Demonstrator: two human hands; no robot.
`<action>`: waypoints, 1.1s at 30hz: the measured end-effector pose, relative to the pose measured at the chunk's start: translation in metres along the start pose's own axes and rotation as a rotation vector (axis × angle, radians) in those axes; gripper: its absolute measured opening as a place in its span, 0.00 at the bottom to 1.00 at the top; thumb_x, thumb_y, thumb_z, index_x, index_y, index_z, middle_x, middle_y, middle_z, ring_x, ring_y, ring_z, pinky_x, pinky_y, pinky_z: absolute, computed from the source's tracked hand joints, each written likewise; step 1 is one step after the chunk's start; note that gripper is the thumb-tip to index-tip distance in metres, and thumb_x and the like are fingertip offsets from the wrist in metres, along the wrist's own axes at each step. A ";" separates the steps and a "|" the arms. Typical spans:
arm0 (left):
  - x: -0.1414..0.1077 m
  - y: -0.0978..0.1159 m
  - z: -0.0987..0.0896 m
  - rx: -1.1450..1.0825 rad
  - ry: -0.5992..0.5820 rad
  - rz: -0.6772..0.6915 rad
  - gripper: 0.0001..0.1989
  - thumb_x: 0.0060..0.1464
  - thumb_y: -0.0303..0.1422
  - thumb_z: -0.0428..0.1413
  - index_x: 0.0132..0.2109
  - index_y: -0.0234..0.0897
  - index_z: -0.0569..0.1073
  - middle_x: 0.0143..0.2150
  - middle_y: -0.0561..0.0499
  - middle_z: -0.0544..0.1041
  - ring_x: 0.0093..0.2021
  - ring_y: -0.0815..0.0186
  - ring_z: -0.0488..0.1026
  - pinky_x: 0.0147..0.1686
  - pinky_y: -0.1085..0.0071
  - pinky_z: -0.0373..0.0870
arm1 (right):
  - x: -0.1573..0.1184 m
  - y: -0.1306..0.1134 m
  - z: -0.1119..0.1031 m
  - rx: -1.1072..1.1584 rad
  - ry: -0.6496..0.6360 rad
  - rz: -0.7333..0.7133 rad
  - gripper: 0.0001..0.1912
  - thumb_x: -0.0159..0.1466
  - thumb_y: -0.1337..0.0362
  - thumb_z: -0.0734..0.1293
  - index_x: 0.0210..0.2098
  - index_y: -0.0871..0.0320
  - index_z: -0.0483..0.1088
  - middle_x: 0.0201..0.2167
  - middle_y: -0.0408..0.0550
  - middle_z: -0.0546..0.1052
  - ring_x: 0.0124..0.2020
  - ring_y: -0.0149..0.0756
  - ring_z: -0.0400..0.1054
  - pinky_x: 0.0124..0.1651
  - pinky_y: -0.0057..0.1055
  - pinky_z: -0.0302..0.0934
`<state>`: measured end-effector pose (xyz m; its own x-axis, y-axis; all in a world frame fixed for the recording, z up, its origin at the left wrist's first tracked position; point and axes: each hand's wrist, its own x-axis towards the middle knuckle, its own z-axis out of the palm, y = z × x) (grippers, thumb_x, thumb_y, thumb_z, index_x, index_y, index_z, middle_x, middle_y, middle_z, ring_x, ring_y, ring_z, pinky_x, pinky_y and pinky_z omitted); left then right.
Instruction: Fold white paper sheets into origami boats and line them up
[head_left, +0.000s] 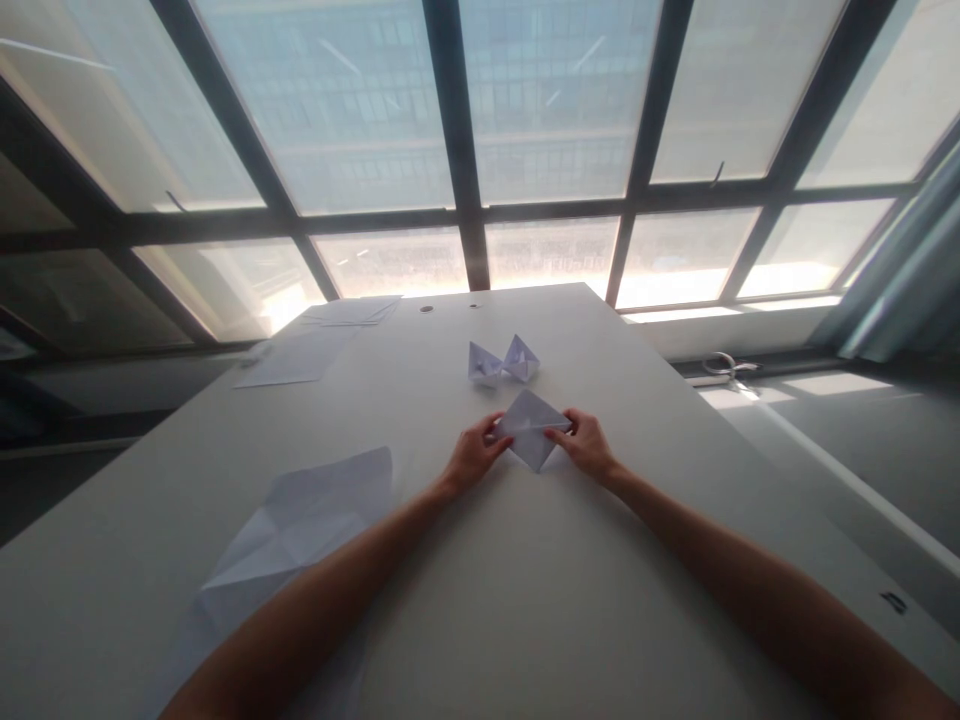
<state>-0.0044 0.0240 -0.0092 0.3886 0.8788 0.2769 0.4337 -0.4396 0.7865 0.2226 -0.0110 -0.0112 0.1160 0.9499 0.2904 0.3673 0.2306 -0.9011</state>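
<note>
A folded paper diamond is held up in front of me over the white table. My left hand pinches its left corner, thumb on the near face and fingers behind. On the opposite corner, my right hand grips in the same way. A crease runs across the diamond's middle between the two thumbs. Just beyond it stand two small folded paper boats, one on the left and one on the right, close together with pointed ends up.
A large creased paper sheet lies on the table at the left, partly under my left forearm. Flat paper sheets are farther back on the left. Tall windows rise behind the table. A small dark object lies at the right.
</note>
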 end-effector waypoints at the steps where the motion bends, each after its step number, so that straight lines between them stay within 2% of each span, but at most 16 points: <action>1: 0.000 0.001 -0.001 -0.080 -0.001 -0.007 0.24 0.55 0.44 0.59 0.54 0.34 0.73 0.45 0.46 0.80 0.42 0.58 0.77 0.44 0.64 0.73 | 0.000 0.000 0.000 0.018 0.004 -0.002 0.15 0.53 0.52 0.71 0.28 0.59 0.70 0.22 0.41 0.72 0.24 0.32 0.63 0.26 0.27 0.56; 4: 0.000 0.006 -0.003 -0.202 0.034 -0.026 0.20 0.52 0.46 0.61 0.43 0.33 0.78 0.39 0.47 0.81 0.39 0.59 0.77 0.40 0.66 0.73 | -0.001 0.001 0.002 0.060 -0.005 0.003 0.16 0.55 0.51 0.70 0.28 0.59 0.70 0.21 0.41 0.71 0.24 0.33 0.62 0.25 0.27 0.56; 7: -0.003 0.009 -0.003 -0.169 0.124 0.007 0.15 0.52 0.43 0.62 0.38 0.35 0.79 0.36 0.49 0.81 0.37 0.60 0.77 0.41 0.66 0.72 | -0.003 0.000 0.004 0.110 -0.003 -0.043 0.16 0.58 0.50 0.68 0.30 0.59 0.71 0.25 0.44 0.74 0.27 0.35 0.66 0.29 0.29 0.61; 11: -0.006 0.014 -0.003 -0.072 0.279 0.104 0.11 0.54 0.41 0.61 0.35 0.37 0.79 0.33 0.51 0.81 0.35 0.63 0.76 0.40 0.67 0.71 | -0.006 -0.006 0.002 0.091 0.075 -0.268 0.14 0.62 0.53 0.68 0.30 0.57 0.73 0.29 0.46 0.76 0.34 0.38 0.68 0.39 0.34 0.64; 14: -0.009 0.021 -0.005 -0.054 0.333 0.269 0.08 0.56 0.39 0.61 0.35 0.39 0.78 0.34 0.50 0.81 0.36 0.63 0.76 0.41 0.67 0.72 | -0.008 -0.011 -0.004 -0.043 0.129 -0.484 0.09 0.64 0.58 0.68 0.31 0.55 0.73 0.32 0.46 0.77 0.37 0.39 0.68 0.44 0.37 0.62; 18: -0.011 0.027 -0.009 0.012 0.299 0.439 0.06 0.60 0.34 0.59 0.35 0.40 0.77 0.37 0.49 0.81 0.40 0.62 0.77 0.44 0.64 0.72 | -0.008 -0.013 -0.014 -0.362 0.075 -0.679 0.05 0.67 0.64 0.66 0.35 0.54 0.74 0.35 0.46 0.78 0.40 0.38 0.67 0.47 0.37 0.57; 22: -0.009 0.023 -0.010 0.101 0.229 0.454 0.05 0.61 0.32 0.57 0.35 0.40 0.76 0.40 0.49 0.80 0.42 0.63 0.75 0.46 0.64 0.71 | -0.006 -0.014 -0.019 -0.608 -0.036 -0.774 0.07 0.68 0.67 0.63 0.36 0.55 0.73 0.35 0.46 0.78 0.40 0.38 0.65 0.50 0.38 0.53; 28: -0.009 0.016 -0.009 0.314 0.057 0.357 0.07 0.56 0.23 0.57 0.35 0.40 0.75 0.41 0.51 0.79 0.44 0.62 0.74 0.47 0.66 0.70 | -0.005 -0.015 -0.016 -0.774 -0.198 -0.736 0.07 0.67 0.68 0.64 0.33 0.56 0.73 0.36 0.48 0.77 0.42 0.39 0.64 0.54 0.39 0.49; 33: -0.010 0.018 -0.008 0.426 -0.077 0.320 0.10 0.54 0.20 0.55 0.36 0.40 0.77 0.39 0.51 0.78 0.43 0.63 0.73 0.47 0.67 0.68 | -0.005 -0.009 -0.014 -0.798 -0.327 -0.645 0.07 0.64 0.72 0.66 0.34 0.56 0.74 0.37 0.48 0.77 0.43 0.39 0.65 0.52 0.36 0.51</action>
<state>-0.0069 0.0085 0.0061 0.6072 0.6794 0.4120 0.5691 -0.7337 0.3712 0.2317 -0.0205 0.0004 -0.5241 0.7358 0.4289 0.7803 0.6166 -0.1042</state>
